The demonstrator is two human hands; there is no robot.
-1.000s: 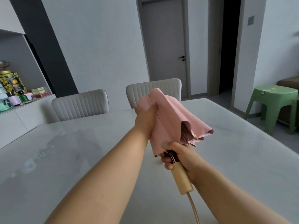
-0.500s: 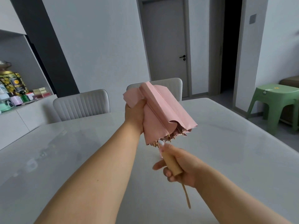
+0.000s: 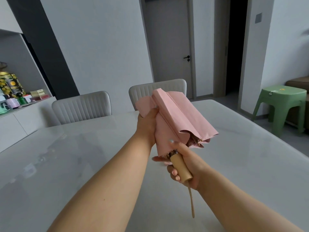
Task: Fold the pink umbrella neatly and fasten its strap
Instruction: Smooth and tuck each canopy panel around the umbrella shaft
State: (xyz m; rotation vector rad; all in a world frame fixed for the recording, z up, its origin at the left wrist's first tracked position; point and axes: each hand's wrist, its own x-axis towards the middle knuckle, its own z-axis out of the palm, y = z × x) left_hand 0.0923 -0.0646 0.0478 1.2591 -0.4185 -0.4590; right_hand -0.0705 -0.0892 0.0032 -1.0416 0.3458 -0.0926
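The left hand (image 3: 147, 126) grips the pink umbrella (image 3: 177, 121) — folds loose. The right hand (image 3: 187, 166) holds its wooden handle (image 3: 180, 168), nearer, above the table (image 3: 66, 164).

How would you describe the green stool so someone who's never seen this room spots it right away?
Look past the right edge of the pale table, toward the wall beside the dark doorway. The green stool stands on the floor there, the only green plastic seat; the two chairs are grey and padded.

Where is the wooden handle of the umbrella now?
In the head view, lower centre-right: the wooden handle sits in the right hand, just below the pink canopy.
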